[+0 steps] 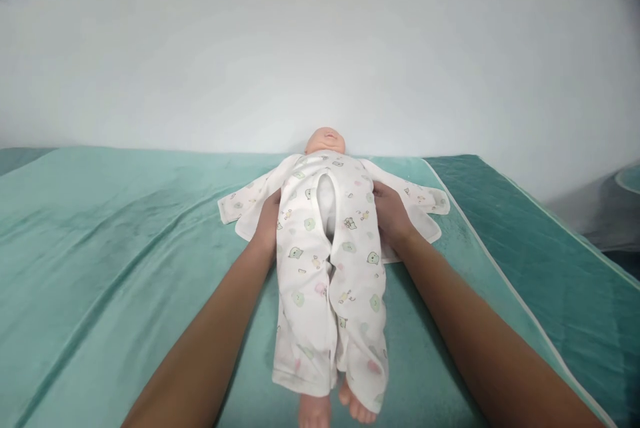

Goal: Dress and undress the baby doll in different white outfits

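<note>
A baby doll [326,140] lies on its back, head toward the wall and feet toward me. Its white split-crotch baby trousers [355,241], printed with small animals, reach high on the chest. A white baby shirt [410,196] spreads out under it, its sleeves stretched to both sides. My left hand [269,220] is closed at the left edge of the trousers, beside the doll's waist. On the opposite edge, my right hand [393,215] grips at about the same height. The fingertips of both hands are tucked behind the cloth. Both bare doll feet [315,409] stick out of the trouser legs.
A green sheet [125,248] with folds on the left covers the bed under the doll. A darker green strip [560,268] runs along the right side beyond a pale seam. Behind the bed rises a white wall [320,55] with a dark band on top.
</note>
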Tool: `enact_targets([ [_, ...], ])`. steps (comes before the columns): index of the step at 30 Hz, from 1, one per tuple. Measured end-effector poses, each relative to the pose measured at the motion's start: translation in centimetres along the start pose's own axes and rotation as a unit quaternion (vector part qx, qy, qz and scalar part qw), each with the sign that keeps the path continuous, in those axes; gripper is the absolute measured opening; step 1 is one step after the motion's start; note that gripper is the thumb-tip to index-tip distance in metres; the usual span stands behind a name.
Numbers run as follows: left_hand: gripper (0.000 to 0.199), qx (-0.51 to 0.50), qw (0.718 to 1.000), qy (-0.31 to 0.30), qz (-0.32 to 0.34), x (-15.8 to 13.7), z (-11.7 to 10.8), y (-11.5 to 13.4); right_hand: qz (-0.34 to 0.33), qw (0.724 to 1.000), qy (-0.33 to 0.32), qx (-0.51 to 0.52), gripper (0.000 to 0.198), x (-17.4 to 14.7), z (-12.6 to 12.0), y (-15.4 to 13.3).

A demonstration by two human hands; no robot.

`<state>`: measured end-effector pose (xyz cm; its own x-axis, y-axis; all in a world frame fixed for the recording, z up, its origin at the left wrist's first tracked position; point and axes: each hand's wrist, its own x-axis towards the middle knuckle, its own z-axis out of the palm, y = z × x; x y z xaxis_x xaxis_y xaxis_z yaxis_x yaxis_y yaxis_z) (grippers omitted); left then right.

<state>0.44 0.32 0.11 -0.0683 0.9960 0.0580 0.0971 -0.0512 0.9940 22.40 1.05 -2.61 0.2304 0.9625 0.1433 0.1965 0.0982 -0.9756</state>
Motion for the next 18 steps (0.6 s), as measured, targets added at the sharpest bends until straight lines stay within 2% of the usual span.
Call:
enact_targets([
  [2, 0.020, 0.026, 1.000, 0.001, 0.007, 0.4, -0.3, -0.3, 0.000, 0.999, 0.043, -0.027, 0.025, 0.1, -0.3, 0.3],
  [4, 0.024, 0.058, 0.997, 0.037, 0.037, 1.0, -0.6, -0.5, -0.015, 0.994, 0.094, -0.050, 0.021, 0.1, -0.6, 0.1],
  [7, 0.027, 0.082, 0.987, 0.100, 0.100, 2.2, -1.1, -0.6, -0.075, 0.985, 0.150, -0.040, 0.018, 0.2, -0.5, -0.6],
  [9, 0.028, 0.092, 0.980, 0.110, 0.138, 3.4, -1.2, -0.4, -0.127, 0.980, 0.150, -0.032, 0.018, 0.6, -0.2, -1.0],
  [11, 0.027, 0.106, 0.978, 0.090, 0.155, 4.8, -1.1, -0.2, -0.172, 0.977, 0.119, -0.045, 0.018, 1.4, 0.4, -1.1],
  [14, 0.023, 0.115, 0.983, 0.034, 0.141, 7.0, -0.7, 0.2, -0.206, 0.975, 0.054, -0.058, 0.017, 2.9, 0.9, -1.1],
  [18, 0.026, 0.105, 0.984, -0.082, 0.120, 8.5, -0.6, 0.8, -0.176, 0.982, -0.015, -0.062, 0.013, 4.3, 0.9, -1.5],
])
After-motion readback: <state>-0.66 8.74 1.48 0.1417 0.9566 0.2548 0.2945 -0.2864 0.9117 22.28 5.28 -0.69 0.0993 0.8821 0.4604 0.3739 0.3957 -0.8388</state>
